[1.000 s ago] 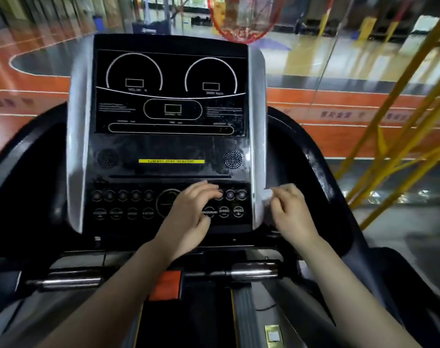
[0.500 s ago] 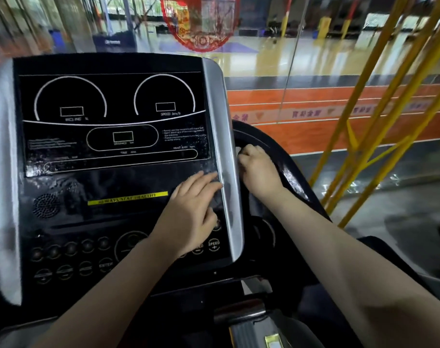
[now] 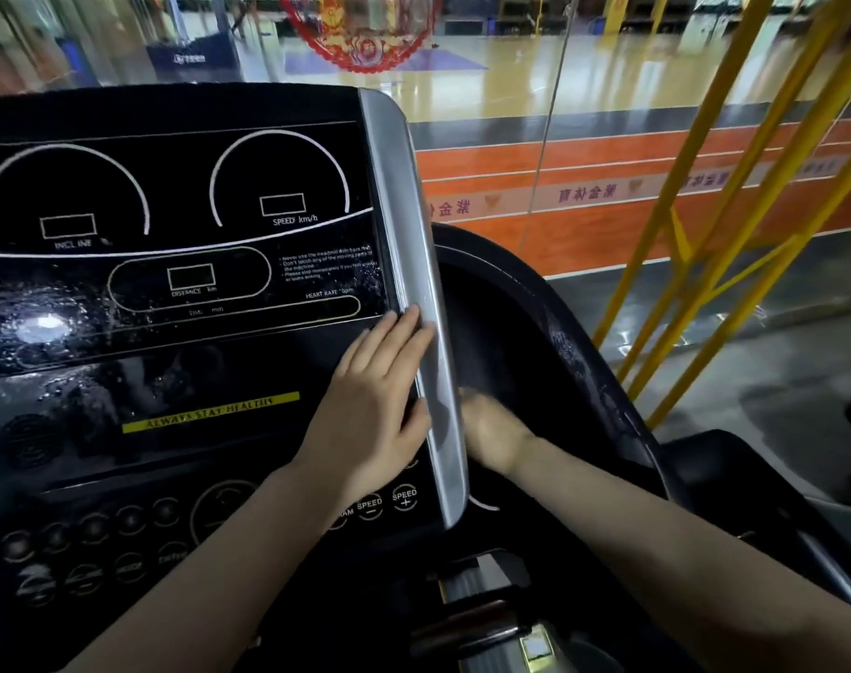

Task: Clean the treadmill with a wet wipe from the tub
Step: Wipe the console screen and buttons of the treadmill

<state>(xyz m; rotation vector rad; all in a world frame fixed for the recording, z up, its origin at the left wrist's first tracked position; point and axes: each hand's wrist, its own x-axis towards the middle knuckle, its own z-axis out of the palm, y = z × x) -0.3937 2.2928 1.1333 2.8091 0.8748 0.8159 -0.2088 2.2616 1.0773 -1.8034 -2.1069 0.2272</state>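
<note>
Two hands at one treadmill console (image 3: 180, 284): left hand (image 3: 375, 405) flat, fingers together, higher against silver trim (image 3: 413, 264); right hand (image 3: 493, 437) lower now, blurred, grip untellable.

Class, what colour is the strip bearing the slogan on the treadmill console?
Yellow with dark lettering: the slogan strip, seen in the head view.

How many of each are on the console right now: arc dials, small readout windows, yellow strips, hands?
arc dials: 2
readout windows: 3
yellow strip: 1
hands: 2, the left hand flat on the panel and the right hand, blurred, beside its silver edge
Total: 8
</note>
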